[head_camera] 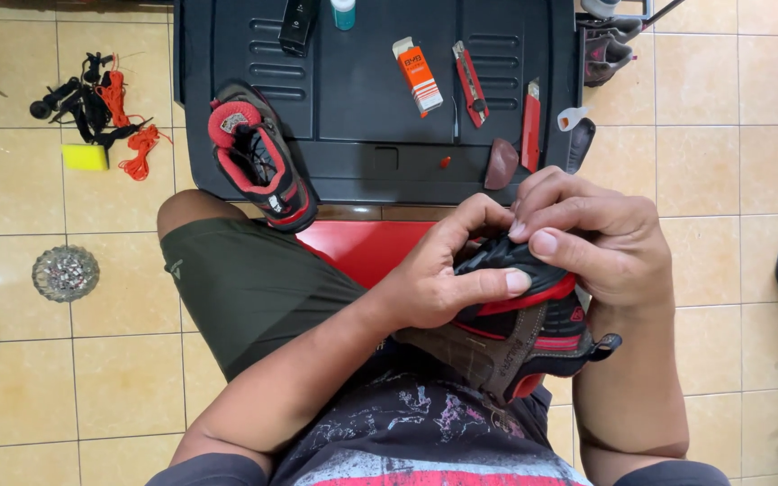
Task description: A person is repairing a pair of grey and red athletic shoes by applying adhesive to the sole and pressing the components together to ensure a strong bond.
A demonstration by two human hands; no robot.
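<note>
I am sitting over a tiled floor (731, 162) with a big black plastic lid (362, 99) lying flat in front of my knees, and things are lying spread across it. The largest of them, a black and red shoe (258, 157), is standing at the lid's near left corner, its opening facing up. In my lap I am holding its mate, another black and red shoe (520, 328), toe end up, over my dark shorts and above a red stool (366, 247). My left hand (434, 279) is curling around the shoe's black toe from the left, thumb lying across the red band. My right hand (592, 243) is closing over the same toe from the right, fingers bent and thumb pressing on the black rubber (both hands gripping firmly, neither one open). On the lid, an orange and white oblong box (418, 76) is lying slanted near the middle. Just right of it, two red utility knives (472, 83) are lying lengthwise, well apart from my hands. A small brown patch (501, 165) is resting near the lid's front edge.
</note>
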